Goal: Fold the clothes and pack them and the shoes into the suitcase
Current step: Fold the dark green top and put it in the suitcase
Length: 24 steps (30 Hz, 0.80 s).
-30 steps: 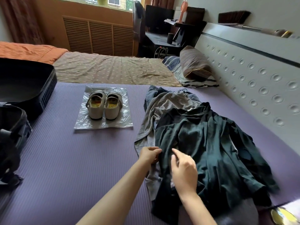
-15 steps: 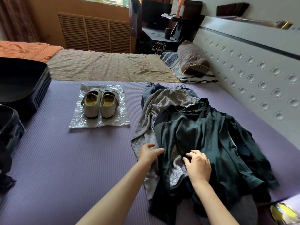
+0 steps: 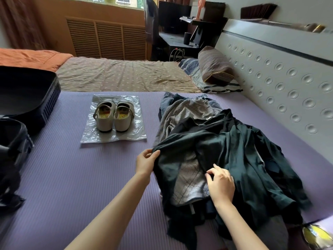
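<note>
- Fingers [image 3: 149, 153] of your left hand [image 3: 145, 163] pinch the left edge of the dark green garment [image 3: 243, 150] and hold that corner lifted off the pile.
- Fingers [image 3: 212, 176] of your right hand [image 3: 221, 184] are bent and close on an inner edge of the same garment, near its middle, with thumb and forefinger nipping the fabric.
- Your purple ribbed mat [image 3: 72, 174] covers the near part of the bed and carries everything you are handling.
- Your white padded headboard [image 3: 281, 82], dotted with round dimples, runs along the right side.
- Your black suitcase [image 3: 28, 98] lies open at the far left, partly on the mat's edge and well apart from the clothes.
- Your clothes sit in one loose, unfolded pile on the right half of the mat, with the green garment on top.
- Beneath it, a pale grey garment [image 3: 185, 112] spreads toward the far end of the pile.
- Between your two hands, a grey checked cloth [image 3: 189, 179] shows through the opened green fabric.
- Your clear plastic bag [image 3: 137, 131] lies flat on the mat, to the left of the pile and not touching it.
- Your pair of cream shoes [image 3: 114, 118] stands side by side on that bag, heels toward you.
- Your striped pillow [image 3: 214, 66] rests against the headboard, beyond the mat.
</note>
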Each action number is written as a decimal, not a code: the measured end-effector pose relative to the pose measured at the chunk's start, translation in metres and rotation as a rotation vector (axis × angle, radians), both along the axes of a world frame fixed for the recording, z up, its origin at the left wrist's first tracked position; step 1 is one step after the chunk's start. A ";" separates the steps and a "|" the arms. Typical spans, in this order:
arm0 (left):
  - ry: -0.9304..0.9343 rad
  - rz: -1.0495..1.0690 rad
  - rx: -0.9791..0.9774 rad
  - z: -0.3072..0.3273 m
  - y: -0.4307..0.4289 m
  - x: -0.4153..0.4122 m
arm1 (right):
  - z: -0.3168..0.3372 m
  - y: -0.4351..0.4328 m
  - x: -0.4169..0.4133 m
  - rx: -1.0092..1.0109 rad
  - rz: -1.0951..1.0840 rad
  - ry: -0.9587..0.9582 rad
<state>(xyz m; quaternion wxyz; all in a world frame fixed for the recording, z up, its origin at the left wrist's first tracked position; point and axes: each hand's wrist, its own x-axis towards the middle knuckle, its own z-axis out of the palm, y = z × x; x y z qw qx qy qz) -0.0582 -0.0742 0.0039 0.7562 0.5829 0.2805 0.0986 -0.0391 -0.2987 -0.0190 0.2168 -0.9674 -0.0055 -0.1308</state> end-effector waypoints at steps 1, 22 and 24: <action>-0.009 0.018 0.021 0.000 0.008 -0.003 | 0.005 0.003 -0.002 0.068 -0.005 -0.018; 0.087 0.308 0.593 0.011 0.198 -0.115 | 0.017 0.186 -0.131 0.168 0.488 0.121; 0.104 0.335 0.654 0.014 0.215 -0.125 | 0.020 0.204 -0.144 0.159 0.534 0.120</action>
